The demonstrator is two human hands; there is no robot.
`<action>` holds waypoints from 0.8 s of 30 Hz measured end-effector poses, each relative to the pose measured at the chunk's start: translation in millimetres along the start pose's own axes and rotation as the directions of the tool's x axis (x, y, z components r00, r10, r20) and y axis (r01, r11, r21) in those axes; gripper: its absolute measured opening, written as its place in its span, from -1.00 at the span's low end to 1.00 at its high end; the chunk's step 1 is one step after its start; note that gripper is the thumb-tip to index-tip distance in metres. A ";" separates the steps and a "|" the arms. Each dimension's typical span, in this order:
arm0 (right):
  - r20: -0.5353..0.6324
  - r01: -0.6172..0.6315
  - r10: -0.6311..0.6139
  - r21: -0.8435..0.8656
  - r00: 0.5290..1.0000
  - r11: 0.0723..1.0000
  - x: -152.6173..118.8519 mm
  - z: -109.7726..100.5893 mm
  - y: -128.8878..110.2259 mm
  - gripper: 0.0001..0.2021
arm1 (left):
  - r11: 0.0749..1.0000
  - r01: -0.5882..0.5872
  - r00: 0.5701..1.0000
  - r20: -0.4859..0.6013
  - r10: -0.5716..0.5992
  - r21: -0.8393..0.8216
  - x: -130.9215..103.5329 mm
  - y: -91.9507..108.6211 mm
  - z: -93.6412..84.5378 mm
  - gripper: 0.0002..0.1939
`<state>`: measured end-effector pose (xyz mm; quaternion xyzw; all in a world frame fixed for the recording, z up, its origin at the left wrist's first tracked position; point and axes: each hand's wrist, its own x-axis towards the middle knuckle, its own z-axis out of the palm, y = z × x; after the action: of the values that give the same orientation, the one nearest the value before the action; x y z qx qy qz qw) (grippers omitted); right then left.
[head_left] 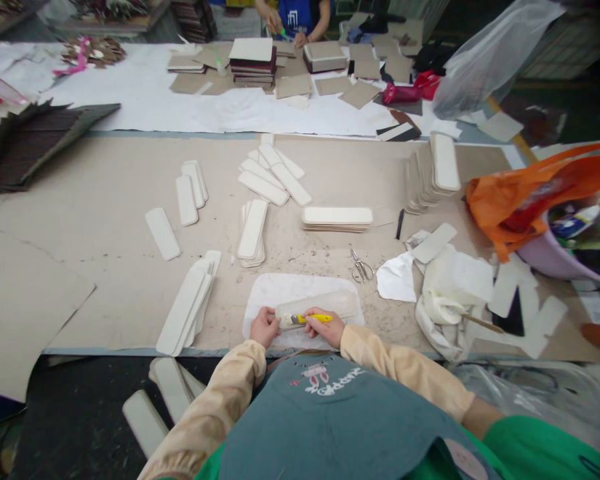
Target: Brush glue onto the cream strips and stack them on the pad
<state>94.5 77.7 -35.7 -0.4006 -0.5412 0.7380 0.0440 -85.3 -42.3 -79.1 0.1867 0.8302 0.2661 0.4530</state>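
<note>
A white sheet with rounded corners (265, 291) lies at the near edge of the table, and on it rests a long pale strip (337, 303). My right hand (325, 325) is closed round a brush with a yellow handle (321, 318), whose head lies over the left part of the strip. At the strip's left end, my left hand (265, 327) pinches its edge, fingers together. Scissors (362, 268) lie beyond the sheet to the right. Past the sheet stands a low stack of cream strips (337, 217).
Left are more cream strips (185, 310); at the back right stands a taller stack (444, 163). A white cloth bundle (455, 287) and a purple basin (547, 250) with an orange bag (510, 193) are right. Across the table, a person's hands (300, 40) work near stacked boards.
</note>
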 end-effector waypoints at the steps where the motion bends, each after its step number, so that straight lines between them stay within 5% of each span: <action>1: -0.008 0.002 -0.003 -0.018 1.000 1.000 0.4 -0.1 0.8 -0.71 | 1.000 -0.001 1.000 -0.002 0.001 0.002 -0.3 0.2 -0.2 -0.73; 8: -0.175 0.001 -0.027 -0.150 0.984 0.989 -25.8 -53.4 3.3 -0.71 | 1.000 -0.022 1.000 -0.019 0.022 -0.003 -1.6 2.7 -2.9 -0.82; 14: -0.366 -0.002 -0.095 -0.256 0.926 0.967 -54.1 -103.5 4.9 -0.66 | 1.000 -0.018 0.999 -0.043 0.018 -0.013 -1.3 5.4 -2.3 -0.83; 19: -0.425 0.052 -0.215 -0.362 0.879 0.931 -72.1 -118.8 2.7 -0.67 | 0.999 -0.038 0.999 -0.021 0.038 -0.018 0.0 4.4 -2.3 -0.84; 24: -0.306 0.153 -0.447 -0.657 0.840 0.738 -71.1 -112.9 7.2 -0.73 | 0.999 -0.046 0.999 -0.009 0.046 -0.026 1.4 3.1 -2.4 -0.83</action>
<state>217.2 125.5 -13.5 -0.4551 -0.7830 0.3940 0.1570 -87.9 -39.8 -77.1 0.1987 0.8240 0.2878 0.4458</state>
